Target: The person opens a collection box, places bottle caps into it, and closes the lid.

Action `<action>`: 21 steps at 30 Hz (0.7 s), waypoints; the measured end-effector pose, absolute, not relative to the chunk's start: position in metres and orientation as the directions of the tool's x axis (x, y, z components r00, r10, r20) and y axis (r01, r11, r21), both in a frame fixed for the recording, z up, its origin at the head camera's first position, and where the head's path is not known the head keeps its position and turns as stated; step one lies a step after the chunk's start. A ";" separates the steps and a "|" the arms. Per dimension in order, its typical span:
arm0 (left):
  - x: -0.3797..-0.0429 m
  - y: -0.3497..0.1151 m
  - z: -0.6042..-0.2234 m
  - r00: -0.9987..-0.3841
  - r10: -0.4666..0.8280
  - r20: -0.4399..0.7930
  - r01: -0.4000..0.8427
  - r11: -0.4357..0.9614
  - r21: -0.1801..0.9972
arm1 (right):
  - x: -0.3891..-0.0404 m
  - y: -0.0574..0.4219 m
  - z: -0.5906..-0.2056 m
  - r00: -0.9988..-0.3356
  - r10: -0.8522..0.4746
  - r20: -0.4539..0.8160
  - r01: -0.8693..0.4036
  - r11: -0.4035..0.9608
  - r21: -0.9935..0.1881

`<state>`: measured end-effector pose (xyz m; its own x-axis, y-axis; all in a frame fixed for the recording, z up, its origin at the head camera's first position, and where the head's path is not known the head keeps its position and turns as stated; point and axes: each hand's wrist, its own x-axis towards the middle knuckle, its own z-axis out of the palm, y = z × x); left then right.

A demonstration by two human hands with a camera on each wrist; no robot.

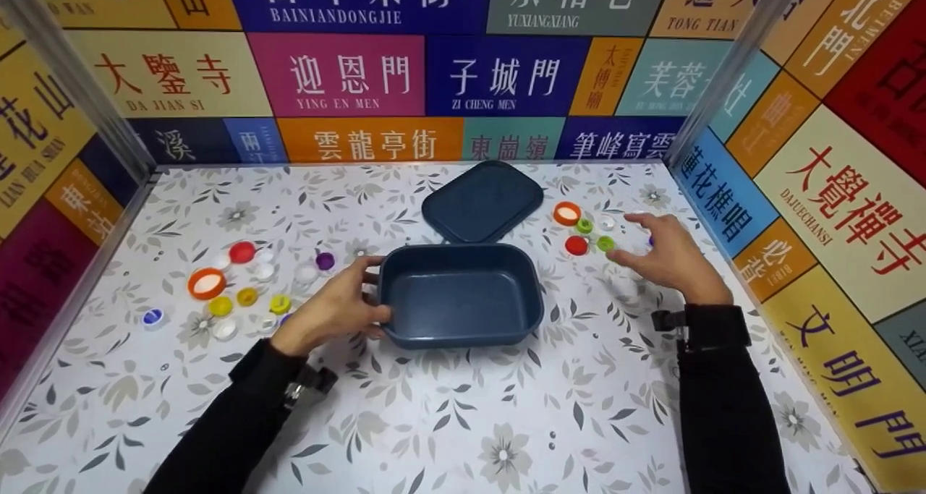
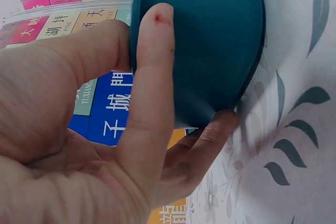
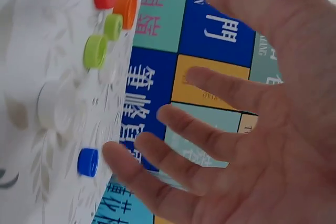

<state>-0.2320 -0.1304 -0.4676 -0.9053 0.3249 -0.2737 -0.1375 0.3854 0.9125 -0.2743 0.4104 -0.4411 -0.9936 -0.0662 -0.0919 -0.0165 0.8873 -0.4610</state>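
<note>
A dark blue rectangular food container (image 1: 463, 299) stands uncovered on the table, its inside bare. My left hand (image 1: 334, 307) grips the container's left end; in the left wrist view its fingers (image 2: 155, 72) lie along the outer wall and at the rim. Over the right side of the table hovers my right hand (image 1: 669, 255), fingers spread and holding nothing. Close by it lie bottle caps: a red cap (image 1: 576, 245), an orange ring-edged cap (image 1: 567, 213), green caps (image 1: 605, 243) and whitish ones. The right wrist view also shows a blue cap (image 3: 87, 162) near the fingertips.
The container's matching lid (image 1: 482, 200) lies flat behind it. Left of my left hand are several more caps, among them an orange one (image 1: 207, 283), a red one (image 1: 242, 252) and a purple one (image 1: 325, 261). Panels with printed characters (image 1: 336, 74) enclose the back and sides.
</note>
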 end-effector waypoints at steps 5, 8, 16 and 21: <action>-0.232 -0.132 -0.467 -0.904 0.328 -0.273 -0.136 0.385 0.913 | -0.273 0.418 -0.450 -0.987 -0.036 -0.157 0.030 0.916 -0.400; -0.233 -0.131 -0.467 -0.905 0.326 -0.274 -0.138 0.384 0.913 | -0.273 0.420 -0.455 -0.986 -0.013 -0.166 0.054 0.918 -0.392; -0.231 -0.131 -0.467 -0.913 0.330 -0.241 -0.104 0.382 0.918 | -0.278 0.421 -0.467 -0.979 0.064 -0.194 0.134 0.919 -0.371; -0.231 -0.129 -0.468 -0.915 0.321 -0.245 -0.107 0.392 0.914 | -0.285 0.422 -0.479 -0.982 0.064 -0.179 0.128 0.919 -0.373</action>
<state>-0.2312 -0.1295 -0.4678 -0.9148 0.3211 -0.2452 -0.1075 0.3915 0.9139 -0.2853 0.4219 -0.4785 -0.9817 0.0642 -0.1792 0.1281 0.9191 -0.3725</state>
